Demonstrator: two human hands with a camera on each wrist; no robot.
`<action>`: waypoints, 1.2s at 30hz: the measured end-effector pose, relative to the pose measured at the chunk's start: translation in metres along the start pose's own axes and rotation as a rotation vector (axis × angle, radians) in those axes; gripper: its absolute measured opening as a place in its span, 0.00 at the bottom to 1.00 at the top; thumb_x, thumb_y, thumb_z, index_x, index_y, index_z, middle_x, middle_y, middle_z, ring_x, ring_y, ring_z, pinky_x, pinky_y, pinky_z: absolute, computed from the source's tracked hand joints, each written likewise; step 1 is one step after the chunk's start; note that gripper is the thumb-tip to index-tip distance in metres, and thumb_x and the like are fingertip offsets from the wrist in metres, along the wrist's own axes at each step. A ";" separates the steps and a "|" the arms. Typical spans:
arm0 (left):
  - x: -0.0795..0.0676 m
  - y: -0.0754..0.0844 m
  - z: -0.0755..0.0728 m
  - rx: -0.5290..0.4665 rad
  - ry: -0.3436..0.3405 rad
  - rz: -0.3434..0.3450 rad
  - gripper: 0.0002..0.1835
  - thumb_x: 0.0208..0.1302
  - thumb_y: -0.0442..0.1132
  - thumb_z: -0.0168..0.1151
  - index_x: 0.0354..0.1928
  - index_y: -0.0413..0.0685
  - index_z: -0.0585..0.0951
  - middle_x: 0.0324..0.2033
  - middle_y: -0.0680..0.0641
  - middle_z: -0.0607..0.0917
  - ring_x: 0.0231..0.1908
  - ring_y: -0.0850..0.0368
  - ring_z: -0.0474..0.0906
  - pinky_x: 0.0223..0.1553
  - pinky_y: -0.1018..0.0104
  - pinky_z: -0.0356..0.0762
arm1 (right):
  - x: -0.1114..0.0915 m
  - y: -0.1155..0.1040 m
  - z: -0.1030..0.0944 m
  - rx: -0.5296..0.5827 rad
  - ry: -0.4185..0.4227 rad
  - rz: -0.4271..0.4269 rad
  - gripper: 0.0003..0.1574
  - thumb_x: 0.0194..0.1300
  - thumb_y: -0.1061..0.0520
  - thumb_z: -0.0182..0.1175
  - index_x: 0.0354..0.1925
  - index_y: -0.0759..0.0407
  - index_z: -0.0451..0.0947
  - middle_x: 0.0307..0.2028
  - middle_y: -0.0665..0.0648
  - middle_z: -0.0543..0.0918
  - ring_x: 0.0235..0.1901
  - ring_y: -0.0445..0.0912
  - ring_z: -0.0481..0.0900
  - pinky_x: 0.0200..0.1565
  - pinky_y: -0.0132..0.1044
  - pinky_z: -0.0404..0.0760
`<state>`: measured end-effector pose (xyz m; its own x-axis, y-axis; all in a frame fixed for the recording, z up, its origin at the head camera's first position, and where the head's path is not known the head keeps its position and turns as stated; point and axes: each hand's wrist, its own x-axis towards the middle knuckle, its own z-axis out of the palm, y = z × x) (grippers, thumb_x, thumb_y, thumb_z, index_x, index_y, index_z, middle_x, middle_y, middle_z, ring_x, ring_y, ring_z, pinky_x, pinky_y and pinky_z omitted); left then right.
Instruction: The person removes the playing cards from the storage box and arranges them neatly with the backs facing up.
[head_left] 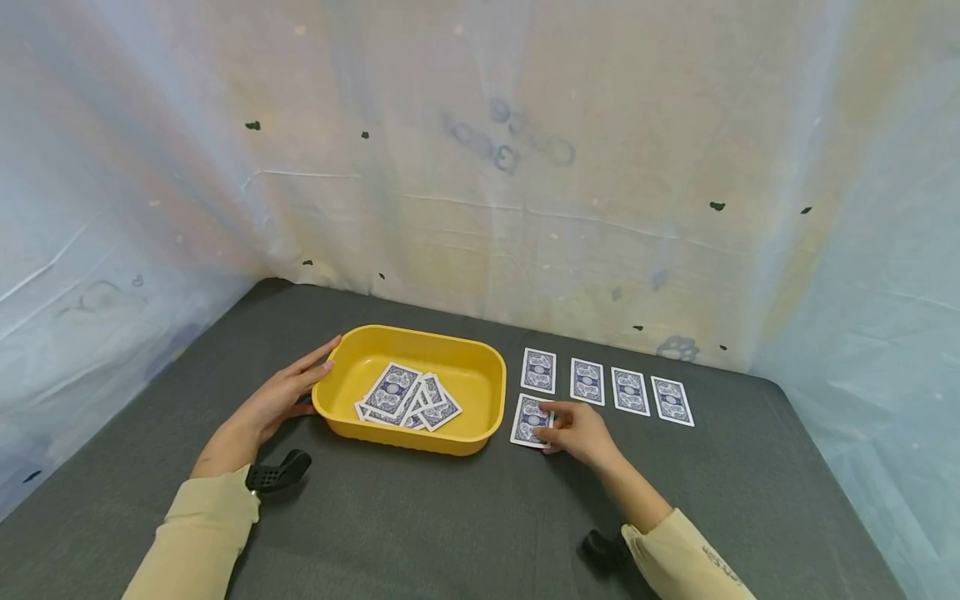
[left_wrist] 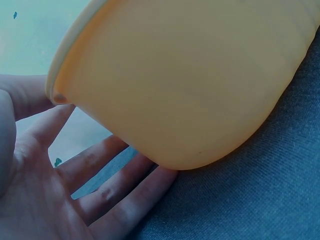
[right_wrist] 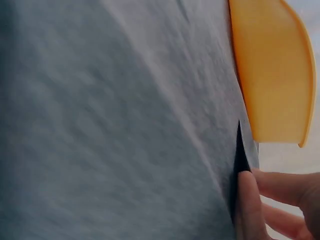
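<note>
My left hand (head_left: 281,396) holds the left end of a yellow plastic tray (head_left: 420,336), thumb over the rim and fingers spread against the outer wall in the left wrist view. Several playing cards (head_left: 393,390) lie overlapping in the tray, their blue patterned backs up. To the right of the tray, my right hand (head_left: 581,433) pinches the right edge of another playing card (head_left: 527,421), back up. From the right wrist, that card shows as a thin dark sliver (right_wrist: 241,157) between thumb and finger, tilted against the cloth.
Several face-down cards (head_left: 587,382) form a spaced row behind my right hand. Dark grey cloth (head_left: 420,525) covers the table. Pale patterned curtains (head_left: 480,208) hang around its back and sides. Black wrist straps (head_left: 277,472) show at both sleeves.
</note>
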<state>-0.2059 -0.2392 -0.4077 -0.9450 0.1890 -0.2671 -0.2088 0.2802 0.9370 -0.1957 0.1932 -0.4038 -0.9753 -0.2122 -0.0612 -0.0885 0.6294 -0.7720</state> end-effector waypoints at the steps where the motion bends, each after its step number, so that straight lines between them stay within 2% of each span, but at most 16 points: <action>1: 0.000 0.000 0.000 0.000 0.000 -0.001 0.38 0.69 0.63 0.47 0.75 0.71 0.44 0.76 0.46 0.40 0.73 0.35 0.45 0.63 0.36 0.60 | 0.001 -0.001 -0.001 -0.022 -0.016 -0.017 0.28 0.57 0.61 0.68 0.55 0.71 0.77 0.17 0.53 0.80 0.18 0.48 0.84 0.24 0.36 0.81; 7: 0.001 -0.001 0.000 0.002 0.005 -0.012 0.38 0.68 0.64 0.47 0.75 0.72 0.44 0.76 0.46 0.40 0.73 0.35 0.45 0.63 0.36 0.60 | 0.008 -0.007 -0.007 -0.193 -0.083 -0.063 0.27 0.57 0.58 0.69 0.55 0.64 0.79 0.12 0.50 0.74 0.11 0.42 0.74 0.17 0.32 0.70; 11: 0.002 -0.001 0.000 0.002 0.006 -0.012 0.38 0.69 0.63 0.47 0.75 0.72 0.44 0.76 0.46 0.41 0.72 0.35 0.45 0.63 0.36 0.60 | 0.011 -0.008 -0.008 -0.333 -0.084 -0.095 0.28 0.57 0.54 0.69 0.56 0.58 0.80 0.12 0.47 0.68 0.12 0.38 0.64 0.17 0.29 0.63; 14: 0.002 -0.001 0.000 0.002 0.007 -0.010 0.38 0.69 0.63 0.47 0.75 0.72 0.44 0.76 0.46 0.41 0.72 0.35 0.45 0.63 0.36 0.60 | 0.011 -0.006 -0.009 -0.371 -0.071 -0.112 0.28 0.56 0.52 0.70 0.56 0.56 0.80 0.12 0.46 0.66 0.14 0.37 0.60 0.18 0.29 0.57; 22: 0.001 0.000 0.001 0.001 0.010 -0.008 0.38 0.69 0.63 0.47 0.75 0.72 0.44 0.76 0.46 0.41 0.72 0.35 0.46 0.63 0.36 0.60 | 0.010 0.001 -0.008 -0.270 -0.053 -0.155 0.29 0.55 0.54 0.71 0.55 0.60 0.80 0.13 0.46 0.65 0.14 0.37 0.60 0.18 0.28 0.55; 27: 0.000 0.000 0.000 -0.001 0.002 0.001 0.38 0.69 0.63 0.47 0.75 0.70 0.44 0.76 0.46 0.41 0.72 0.35 0.45 0.63 0.35 0.59 | 0.011 0.000 -0.008 -0.189 -0.011 -0.170 0.29 0.57 0.54 0.70 0.56 0.63 0.79 0.15 0.50 0.73 0.16 0.37 0.64 0.19 0.28 0.62; 31: -0.001 0.000 0.000 0.001 0.001 0.003 0.38 0.69 0.63 0.46 0.75 0.70 0.44 0.76 0.45 0.41 0.72 0.34 0.45 0.63 0.35 0.59 | 0.013 -0.006 -0.010 -0.041 0.032 -0.151 0.30 0.59 0.56 0.68 0.58 0.63 0.77 0.22 0.58 0.80 0.17 0.39 0.68 0.22 0.30 0.69; 36: -0.001 0.001 0.000 0.001 0.001 0.000 0.38 0.69 0.63 0.46 0.75 0.70 0.44 0.76 0.46 0.41 0.72 0.34 0.45 0.63 0.35 0.58 | 0.013 -0.014 -0.010 0.120 0.019 -0.130 0.30 0.60 0.57 0.67 0.60 0.65 0.75 0.30 0.69 0.84 0.20 0.45 0.73 0.25 0.34 0.75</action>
<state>-0.2052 -0.2392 -0.4066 -0.9454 0.1878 -0.2665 -0.2083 0.2808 0.9369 -0.2096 0.1886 -0.3874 -0.9609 -0.2712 0.0552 -0.1906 0.5040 -0.8424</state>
